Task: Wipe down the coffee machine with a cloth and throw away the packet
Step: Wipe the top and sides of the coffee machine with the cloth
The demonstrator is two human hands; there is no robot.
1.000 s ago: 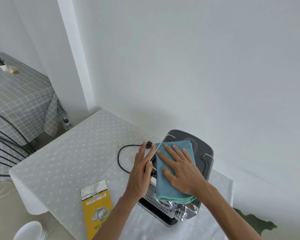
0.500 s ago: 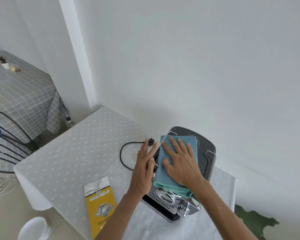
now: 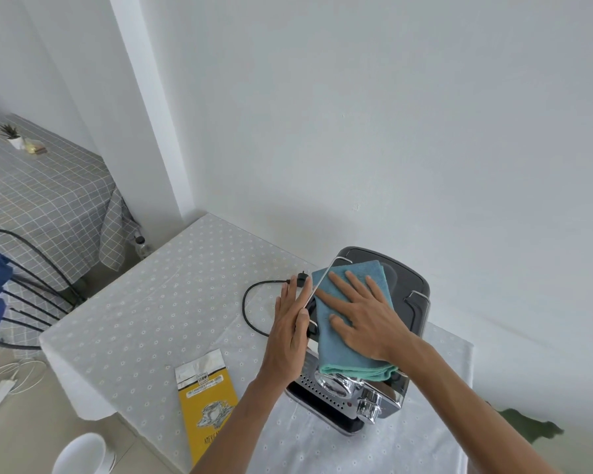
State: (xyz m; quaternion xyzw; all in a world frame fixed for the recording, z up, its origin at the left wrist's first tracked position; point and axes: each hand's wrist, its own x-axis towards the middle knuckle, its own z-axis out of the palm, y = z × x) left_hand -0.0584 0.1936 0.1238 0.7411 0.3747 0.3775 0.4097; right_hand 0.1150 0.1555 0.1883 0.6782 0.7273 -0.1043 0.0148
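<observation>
A black and chrome coffee machine (image 3: 409,295) stands on the white dotted table (image 3: 158,319) near the wall. A folded teal cloth (image 3: 377,271) lies on its top. My right hand (image 3: 363,319) presses flat on the cloth, fingers spread. My left hand (image 3: 290,323) rests flat against the machine's left side, fingers straight. A yellow and silver packet (image 3: 206,401) lies flat on the table, left of my left forearm.
The machine's black cord (image 3: 250,299) loops on the table beside my left hand. A white bin (image 3: 79,455) stands on the floor at lower left. A black wire chair (image 3: 21,285) and a grey checked table (image 3: 38,200) are further left.
My right hand with the cloth has slid a little back toward the machine's front. My left hand stays against the side.
</observation>
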